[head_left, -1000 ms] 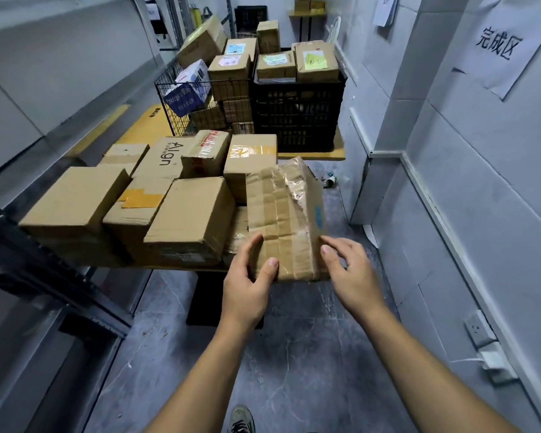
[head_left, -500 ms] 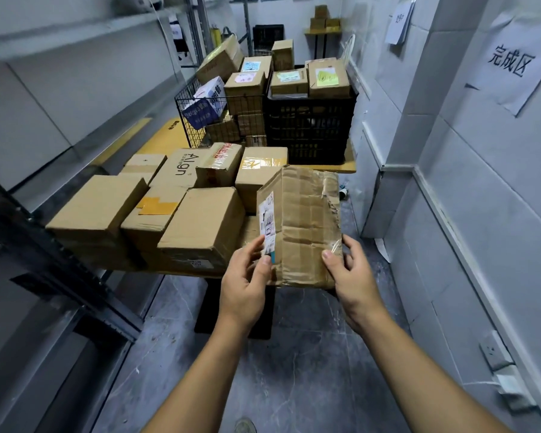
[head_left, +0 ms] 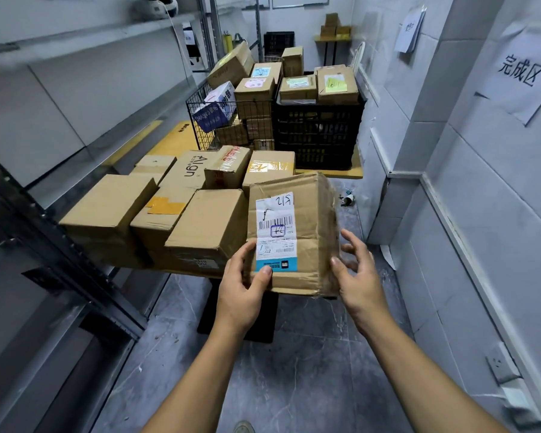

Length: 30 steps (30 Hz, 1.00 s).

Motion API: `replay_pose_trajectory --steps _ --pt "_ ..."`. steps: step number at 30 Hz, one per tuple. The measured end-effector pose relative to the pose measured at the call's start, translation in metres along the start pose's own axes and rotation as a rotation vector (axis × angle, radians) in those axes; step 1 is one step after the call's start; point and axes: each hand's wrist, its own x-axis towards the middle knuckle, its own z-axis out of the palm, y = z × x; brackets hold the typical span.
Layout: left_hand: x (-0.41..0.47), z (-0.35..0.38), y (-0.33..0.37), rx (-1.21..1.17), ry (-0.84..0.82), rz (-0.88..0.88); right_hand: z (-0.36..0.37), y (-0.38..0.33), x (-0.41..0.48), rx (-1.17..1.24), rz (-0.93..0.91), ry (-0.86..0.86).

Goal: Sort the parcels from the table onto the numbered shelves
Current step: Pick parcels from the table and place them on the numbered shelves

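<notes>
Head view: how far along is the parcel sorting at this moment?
Done: no parcel shows on the shelves in view. In hand: left hand grips one labelled parcel, right hand open at its side. Left: the cluster of boxes behind it.

Parcel (head_left: pixel 294 232): we hold it before the table's near end, just right of the nearest boxes.
Left hand (head_left: pixel 244 292): on the parcel's lower left corner, thumb on its front.
Right hand (head_left: pixel 359 276): at the parcel's right side, thumb touching the edge.
Table (head_left: pixel 347 174): ahead of us, between the shelves and the right wall.
Boxes (head_left: pixel 113 210): on the table's near end, packed touching.
Basket (head_left: pixel 231 126): on the table behind the boxes, with boxes in it.
Crate (head_left: pixel 319 135): just right of the basket, boxes on top.
Shelves (head_left: pixel 75 42): along our left.
Sign (head_left: pixel 522 79): on the right wall.
</notes>
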Motion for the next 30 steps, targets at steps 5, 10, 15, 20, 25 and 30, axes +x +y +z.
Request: replay_pose_trajectory --steps 5,10,15,20,25,30 --pt "-0.005 0.000 0.010 0.130 0.059 0.079 0.000 -0.002 0.002 -0.050 -0.051 -0.030" --pt "-0.015 -0.005 0.019 0.269 0.174 0.192 0.003 -0.007 0.000 0.054 0.034 -0.185" --pt "-0.028 -0.013 0.022 0.381 0.225 0.231 0.022 -0.012 -0.007 0.110 0.021 -0.265" --pt "-0.046 -0.032 0.022 0.428 0.294 0.189 0.050 -0.014 -0.014 0.057 0.010 -0.343" --pt "-0.057 -0.068 0.018 0.463 0.378 0.158 0.090 -0.027 -0.023 0.057 -0.032 -0.390" --pt "-0.059 -0.114 0.013 0.505 0.453 0.136 0.142 -0.044 -0.030 0.083 -0.069 -0.441"
